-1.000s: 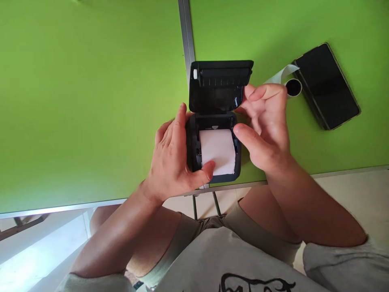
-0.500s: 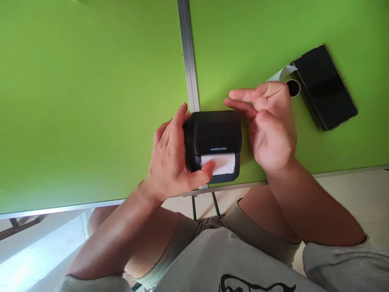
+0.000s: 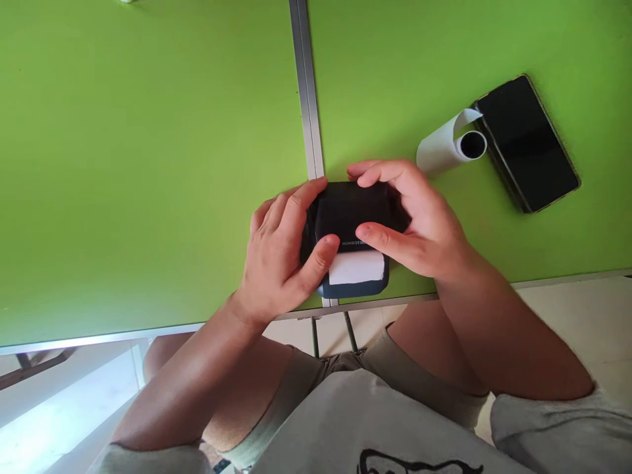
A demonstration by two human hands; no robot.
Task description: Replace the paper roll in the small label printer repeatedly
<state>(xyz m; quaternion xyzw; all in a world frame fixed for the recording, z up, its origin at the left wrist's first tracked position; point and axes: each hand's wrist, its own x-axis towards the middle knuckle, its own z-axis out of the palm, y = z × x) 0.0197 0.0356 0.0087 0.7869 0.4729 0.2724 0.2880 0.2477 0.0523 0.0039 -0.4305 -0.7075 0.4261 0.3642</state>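
A small black NIIMBOT label printer (image 3: 345, 210) sits near the table's front edge, over the metal seam. White paper (image 3: 356, 266) sticks out of its slot on the side facing me. My left hand (image 3: 284, 247) grips the printer's left side, with the thumb on top near the slot and the fingers along the far left. Around the right side curls my right hand (image 3: 415, 214), its thumb on the lid by the lettering and its fingertips at the far edge. The undersides of both hands are hidden.
A roll of white paper (image 3: 439, 146) with a dark core lies to the right, its loose end touching a black phone (image 3: 530, 145) in a case. A metal seam (image 3: 307, 92) divides the green table (image 3: 148, 164). A small white object shows at the top edge.
My right hand has moved left onto the printer, uncovering the paper roll. The left thumb has shifted up from the paper to the lid.
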